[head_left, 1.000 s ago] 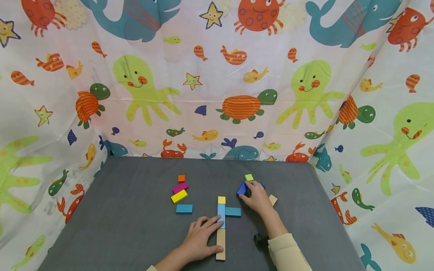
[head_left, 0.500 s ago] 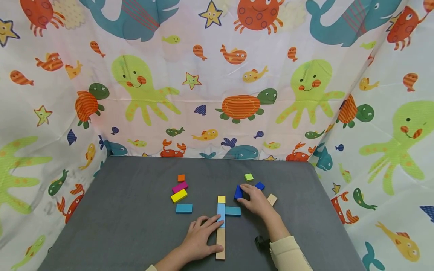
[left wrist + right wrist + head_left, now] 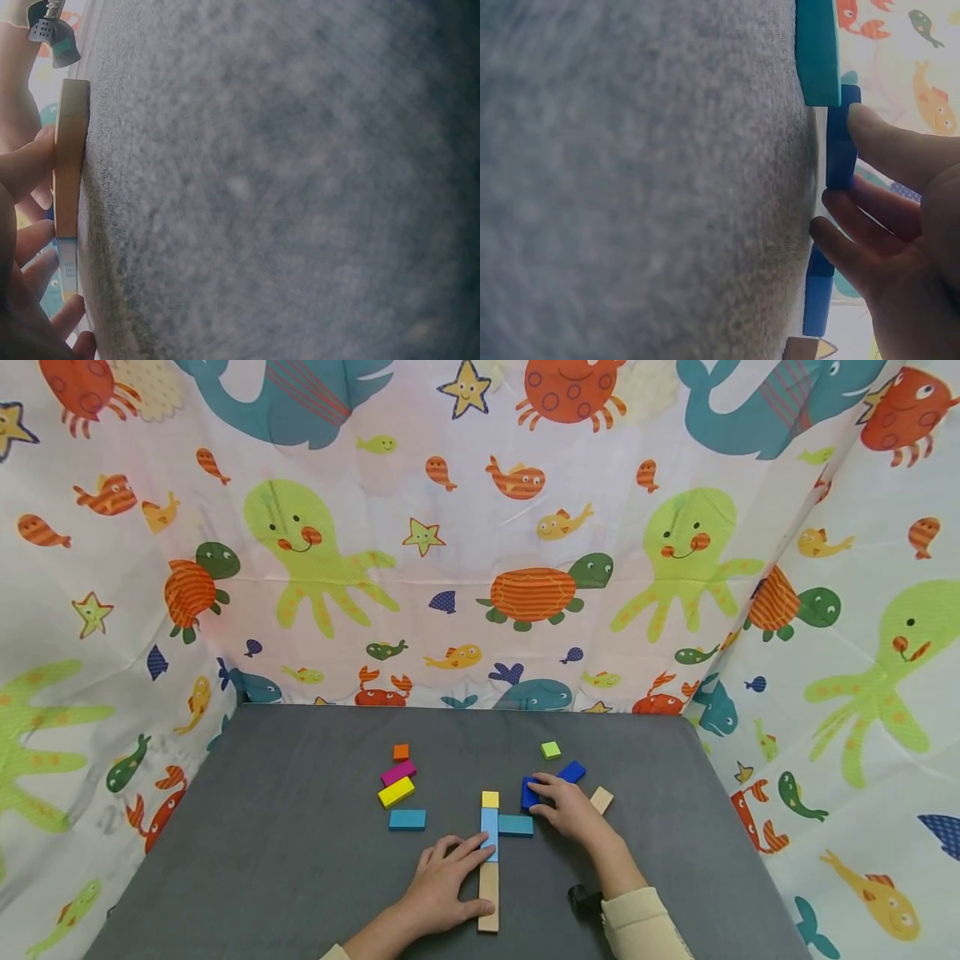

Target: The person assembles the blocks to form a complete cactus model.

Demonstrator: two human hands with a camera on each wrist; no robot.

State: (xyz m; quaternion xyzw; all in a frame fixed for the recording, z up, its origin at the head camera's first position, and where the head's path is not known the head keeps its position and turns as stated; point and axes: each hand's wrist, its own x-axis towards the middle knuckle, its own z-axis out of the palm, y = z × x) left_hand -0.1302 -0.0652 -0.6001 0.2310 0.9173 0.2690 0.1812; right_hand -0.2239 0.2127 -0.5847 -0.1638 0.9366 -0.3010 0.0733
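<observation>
Sea-creature cloth [image 3: 450,568] rises behind and beside the grey tabletop [image 3: 262,885]. My left hand [image 3: 442,893] spreads its fingers, thumb touching a long wooden block [image 3: 489,885], fingertips on the light-blue block [image 3: 490,820] that continues it. My right hand [image 3: 573,810] pinches a dark-blue block [image 3: 528,792] between thumb and fingers, just beyond the right end of a teal block [image 3: 516,826]. One small yellow cube [image 3: 490,799] touches the light-blue block's far end.

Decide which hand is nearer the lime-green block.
Right. The right hand is just below the lime-green block in the head view; the left hand is farther below, leftward.
</observation>
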